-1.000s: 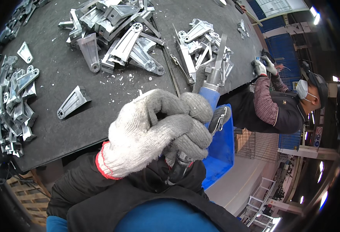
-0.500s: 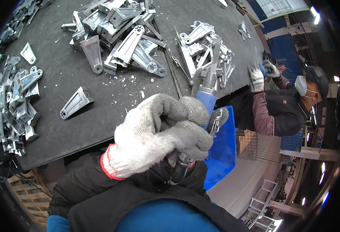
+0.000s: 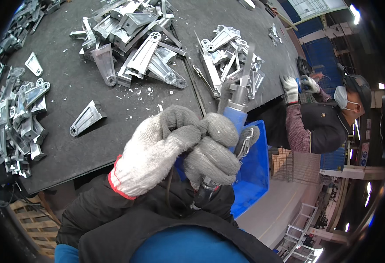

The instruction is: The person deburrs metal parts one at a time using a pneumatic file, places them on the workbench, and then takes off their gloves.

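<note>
My right hand, in a grey-palmed glove, is wrapped round a blue air-powered hand tool. From the tool's metal collar a flat file-like blade points away over the table; a black fitting shows below the fist. My left hand, in a white and grey glove with a red cuff, has its fingers curled in against the right hand. Whatever those fingers pinch, if anything, is hidden. To the left, a single tapered silver metal bracket lies on the dark table.
A large heap of brackets lies ahead, with smaller heaps at the left and right. Metal chips dot the tabletop. A blue bin stands by my right side. A gloved, masked co-worker works at the right.
My left hand has shifted slightly left across the right fist, with its fingers curled more closely. The right hand and tool stay nearly in place.
</note>
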`<state>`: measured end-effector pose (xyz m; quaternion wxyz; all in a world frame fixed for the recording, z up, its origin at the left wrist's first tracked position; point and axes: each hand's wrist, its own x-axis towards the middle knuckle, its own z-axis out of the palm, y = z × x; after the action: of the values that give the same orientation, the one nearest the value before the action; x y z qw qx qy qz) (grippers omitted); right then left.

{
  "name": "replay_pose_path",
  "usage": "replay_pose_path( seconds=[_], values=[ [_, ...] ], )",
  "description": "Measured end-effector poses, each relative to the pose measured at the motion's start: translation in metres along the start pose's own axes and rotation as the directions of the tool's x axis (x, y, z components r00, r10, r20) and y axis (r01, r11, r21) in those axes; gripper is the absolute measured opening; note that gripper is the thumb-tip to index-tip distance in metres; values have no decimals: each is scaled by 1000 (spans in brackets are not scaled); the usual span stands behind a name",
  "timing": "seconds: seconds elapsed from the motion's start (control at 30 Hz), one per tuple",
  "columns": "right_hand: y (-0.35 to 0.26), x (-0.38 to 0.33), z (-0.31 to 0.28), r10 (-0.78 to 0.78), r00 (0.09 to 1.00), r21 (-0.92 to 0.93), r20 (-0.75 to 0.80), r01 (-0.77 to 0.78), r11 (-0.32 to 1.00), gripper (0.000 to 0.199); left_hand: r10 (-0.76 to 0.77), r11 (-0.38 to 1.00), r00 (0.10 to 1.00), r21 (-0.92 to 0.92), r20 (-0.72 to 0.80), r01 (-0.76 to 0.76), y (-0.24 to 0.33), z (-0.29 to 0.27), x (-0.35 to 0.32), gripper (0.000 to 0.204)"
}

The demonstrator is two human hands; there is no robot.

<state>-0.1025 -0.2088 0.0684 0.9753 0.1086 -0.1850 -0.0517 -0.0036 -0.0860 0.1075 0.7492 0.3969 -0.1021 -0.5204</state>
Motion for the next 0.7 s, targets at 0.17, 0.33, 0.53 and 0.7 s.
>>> replay_pose_path(
  seconds=[0.17, 0.33, 0.53, 0.7],
  values=[
    [3, 2, -2, -73, 993, 83, 92, 66, 994, 59, 23, 993, 994, -116, 111, -10, 0, -8, -2, 33],
    [2, 1, -3, -62, 993, 96, 102, 52, 994, 59, 28, 983, 978, -186, 208, 12, 0, -16, -2, 39],
    [-1, -1, -2, -40, 995, 18, 92, 38, 999, 60, -11, 995, 993, -94, 117, 22, -3, -14, 0, 35],
    [-1, -7, 3, -101, 995, 2, -25, 101, 995, 64, -65, 996, 992, -51, 110, 71, 5, -2, -7, 34]
  ],
)
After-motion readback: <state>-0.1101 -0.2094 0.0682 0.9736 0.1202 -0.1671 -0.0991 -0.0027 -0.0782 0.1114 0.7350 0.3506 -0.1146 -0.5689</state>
